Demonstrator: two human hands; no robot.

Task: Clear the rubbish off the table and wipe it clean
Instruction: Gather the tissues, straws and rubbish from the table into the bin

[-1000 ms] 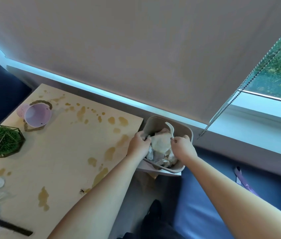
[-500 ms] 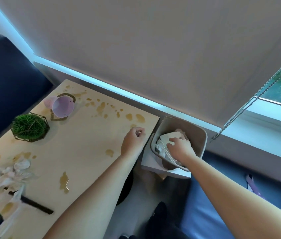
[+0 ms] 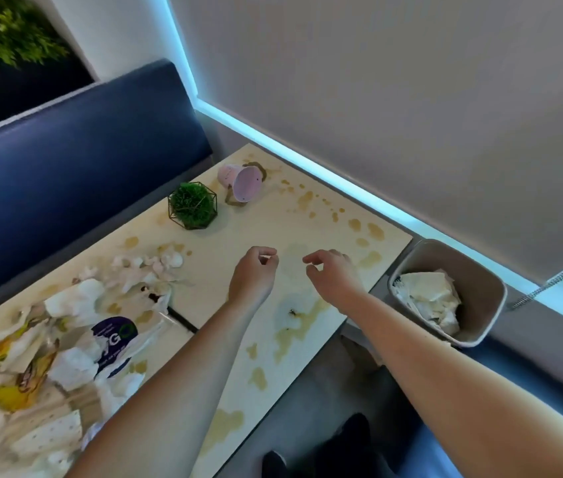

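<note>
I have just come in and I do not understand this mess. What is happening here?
A person is clearing a stained light wooden table. Both the left hand and the right hand hover over it, loosely curled, holding nothing. The grey plastic bin beside the table holds crumpled white paper. A heap of white tissues and wrappers remains on the table, near a tipped pink cup.

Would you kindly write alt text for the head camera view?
Two empty hands, left hand and right hand, hover over a stained table. Crumpled rubbish lies at its left; a bin holding paper stands beyond its right end.
</note>
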